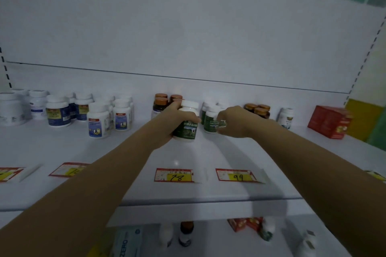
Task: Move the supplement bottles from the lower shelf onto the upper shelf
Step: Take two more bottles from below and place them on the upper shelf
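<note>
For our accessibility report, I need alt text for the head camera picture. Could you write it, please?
A person's left hand grips a white-capped, green-labelled bottle at the upper shelf, while the right hand reaches similar green-labelled bottles standing beside it. Blue-labelled white bottles, brown bottles, a red box and price tags also sit on this shelf.

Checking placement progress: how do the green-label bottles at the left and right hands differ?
The left hand wraps the front bottle, which is nearer the camera and looks larger; the right hand only pinches the back bottle at its side, farther back. Both have white caps and green labels.
</note>
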